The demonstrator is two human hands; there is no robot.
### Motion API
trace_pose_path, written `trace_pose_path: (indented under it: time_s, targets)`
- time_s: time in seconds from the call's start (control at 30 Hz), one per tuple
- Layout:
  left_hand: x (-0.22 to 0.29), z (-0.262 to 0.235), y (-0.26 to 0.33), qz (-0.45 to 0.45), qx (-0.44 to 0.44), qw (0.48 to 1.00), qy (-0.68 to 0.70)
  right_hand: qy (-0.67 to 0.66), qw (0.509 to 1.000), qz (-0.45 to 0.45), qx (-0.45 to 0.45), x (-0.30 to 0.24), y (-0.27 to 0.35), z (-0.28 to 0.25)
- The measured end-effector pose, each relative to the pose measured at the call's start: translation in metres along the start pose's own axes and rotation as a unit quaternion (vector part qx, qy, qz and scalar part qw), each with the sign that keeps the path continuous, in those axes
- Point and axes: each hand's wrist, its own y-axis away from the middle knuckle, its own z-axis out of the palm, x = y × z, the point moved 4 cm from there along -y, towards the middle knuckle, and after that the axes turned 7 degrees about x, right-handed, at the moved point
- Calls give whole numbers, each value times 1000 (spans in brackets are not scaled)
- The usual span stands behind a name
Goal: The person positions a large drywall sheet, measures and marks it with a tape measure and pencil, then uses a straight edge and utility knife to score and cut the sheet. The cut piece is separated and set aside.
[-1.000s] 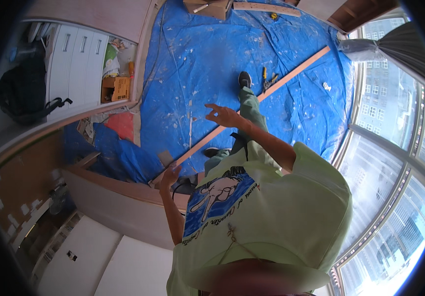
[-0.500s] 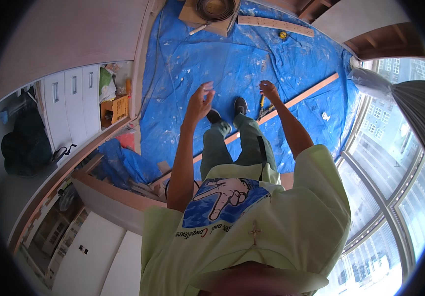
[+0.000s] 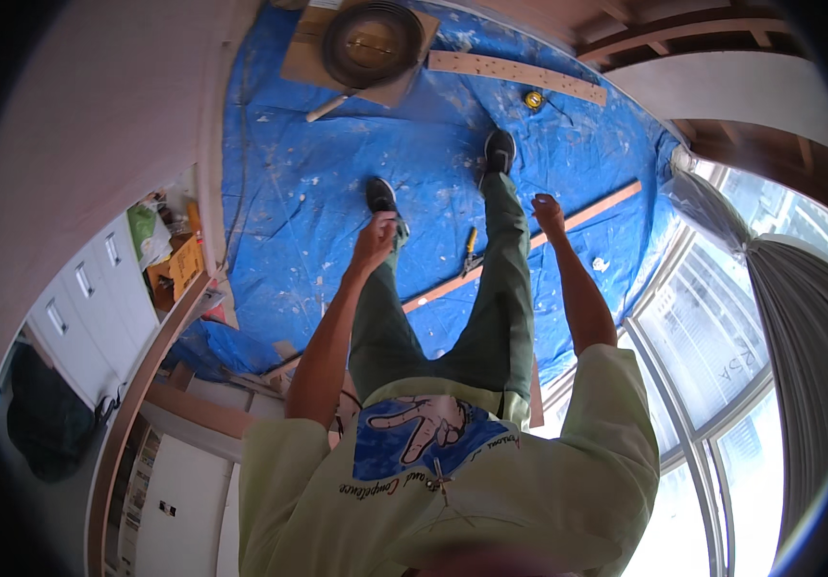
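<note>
Two hands raised and holding nothing: left hand (image 3: 373, 242) loosely curled, right hand (image 3: 547, 213) half closed. I judge the pliers (image 3: 471, 252) and wooden strip (image 3: 529, 245) underfoot a trip risk on the blue tarp (image 3: 318, 163).

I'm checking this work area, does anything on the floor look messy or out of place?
The blue tarp is spattered with pale specks. Yellow-handled pliers lie loose by the long wooden strip, between the person's legs, underfoot. Both hands are empty.
</note>
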Motion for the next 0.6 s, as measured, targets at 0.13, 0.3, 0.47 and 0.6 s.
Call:
trace_pose_path:
  time_s: [0.13,0.3,0.47,0.6]
  targets:
    - [-64,13,-46,-72,64,993,-74,127,988,85,-22,35,-141,27]
    - [-118,88,-99,-192,100,976,7,240,968,67,11,68,-324,73]
    - [-122,239,-124,-203,104,971,77,338,938,-75,-30,166,-431,132]
    - [-74,325,-129,-203,76,958,188,411,815,-404,64,182,-438,136]
